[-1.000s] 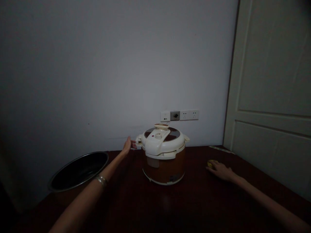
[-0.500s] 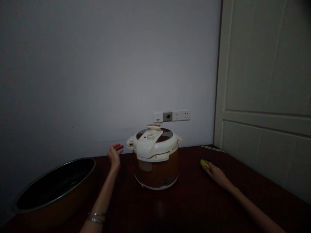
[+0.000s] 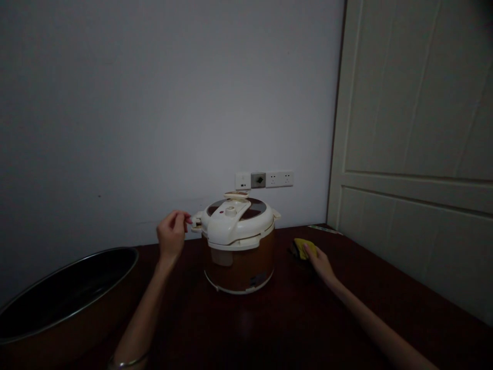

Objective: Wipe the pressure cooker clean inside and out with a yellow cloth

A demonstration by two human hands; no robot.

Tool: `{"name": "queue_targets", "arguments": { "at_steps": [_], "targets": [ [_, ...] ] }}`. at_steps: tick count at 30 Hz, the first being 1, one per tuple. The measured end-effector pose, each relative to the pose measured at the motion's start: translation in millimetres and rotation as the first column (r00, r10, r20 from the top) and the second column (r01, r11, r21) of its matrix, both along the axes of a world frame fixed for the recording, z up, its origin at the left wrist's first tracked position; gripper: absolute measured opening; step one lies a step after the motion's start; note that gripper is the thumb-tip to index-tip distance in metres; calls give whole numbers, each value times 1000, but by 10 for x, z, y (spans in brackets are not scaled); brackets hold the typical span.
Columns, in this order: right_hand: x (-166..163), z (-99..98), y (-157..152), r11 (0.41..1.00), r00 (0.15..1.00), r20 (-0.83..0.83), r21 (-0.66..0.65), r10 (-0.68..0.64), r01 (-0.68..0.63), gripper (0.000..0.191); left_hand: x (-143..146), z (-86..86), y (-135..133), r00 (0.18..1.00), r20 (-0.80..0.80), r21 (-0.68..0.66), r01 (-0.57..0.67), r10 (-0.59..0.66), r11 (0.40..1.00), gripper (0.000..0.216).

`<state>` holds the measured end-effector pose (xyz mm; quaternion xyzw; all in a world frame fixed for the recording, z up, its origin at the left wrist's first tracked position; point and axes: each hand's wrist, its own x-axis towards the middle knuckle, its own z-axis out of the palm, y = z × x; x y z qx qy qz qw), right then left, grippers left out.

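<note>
A white and brown electric pressure cooker [image 3: 239, 262] stands upright with its lid on. My left hand [image 3: 171, 234] is at its left side handle [image 3: 196, 222], fingers bent and drawn together. Its fingertips meet the handle's outer end in the picture; I cannot tell if they touch it, or if anything is between them. To the right of the cooker, my right hand [image 3: 319, 262] is closed on a yellow and dark cloth [image 3: 305, 247], thumb on the yellow side. The cloth is apart from the cooker, just above the table.
A large oval pan [image 3: 73, 318] with a dark inside stands at the left of the dark red table [image 3: 246, 334]. Wall sockets [image 3: 279, 179] are behind the cooker. A thin printed strip [image 3: 324, 229] lies at the back, near the pale panelled door [image 3: 385, 216].
My left hand's fingers have gone from spread to drawn together near the handle. The right hand has brought the cloth left toward the cooker, showing more of it. The view has shifted slightly.
</note>
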<state>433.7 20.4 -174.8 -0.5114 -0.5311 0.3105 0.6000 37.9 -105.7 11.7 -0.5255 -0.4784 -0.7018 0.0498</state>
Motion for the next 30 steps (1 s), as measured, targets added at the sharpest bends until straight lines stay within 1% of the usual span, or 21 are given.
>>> {"name": "queue_targets", "arguments": {
  "at_steps": [2, 4, 7, 8, 10, 12, 14, 16, 17, 19, 22, 24, 27, 28, 30],
  "targets": [
    [-188, 141, -36, 999, 996, -82, 25, -39, 41, 48, 52, 43, -69, 988, -154, -78, -28, 15, 997, 24],
    [-336, 305, -38, 995, 986, -153, 61, -70, 80, 44, 103, 68, -122, 957, -287, -112, -84, 49, 990, 26],
    [-484, 584, 60, 983, 941, -317, 98, -115, 153, 37, 179, 75, -178, 913, -404, -156, -127, 54, 979, 31],
    [-518, 677, 122, 980, 918, -375, 96, -128, 176, 35, 204, 74, -194, 901, -433, -191, -129, 35, 973, 33],
    [-572, 849, 276, 978, 875, -465, 77, -135, 192, 31, 254, 72, -229, 876, -480, -298, -115, -44, 948, 38],
    [-616, 987, 441, 986, 850, -515, 56, -109, 160, 28, 297, 70, -262, 845, -518, -410, -112, -131, 905, 46],
    [-661, 1091, 576, 994, 831, -553, 45, -55, 97, 26, 328, 66, -283, 814, -554, -476, -140, -173, 868, 53],
    [-715, 1174, 657, 998, 821, -571, 56, 10, 27, 23, 344, 53, -282, 799, -575, -509, -180, -177, 842, 58],
    [-747, 1210, 678, 998, 820, -570, 69, 48, -10, 22, 346, 43, -274, 804, -568, -523, -189, -175, 831, 60],
    [-821, 1273, 688, 991, 824, -552, 104, 129, -86, 22, 346, 14, -246, 826, -534, -546, -175, -180, 819, 63],
    [-924, 1320, 670, 973, 830, -509, 150, 228, -176, 23, 339, -41, -197, 841, -501, -549, -127, -204, 826, 68],
    [-963, 1316, 671, 969, 829, -503, 155, 244, -191, 23, 332, -73, -174, 831, -514, -543, -124, -212, 831, 70],
    [-976, 1311, 729, 975, 812, -540, 112, 222, -192, 18, 324, -92, -163, 820, -530, -543, -131, -217, 830, 71],
    [-978, 1321, 765, 974, 802, -554, 90, 223, -209, 15, 323, -89, -165, 816, -534, -543, -132, -220, 829, 71],
    [-991, 1366, 850, 959, 780, -570, 51, 258, -280, 13, 325, -76, -172, 811, -540, -538, -127, -225, 833, 69]
  ]
}}
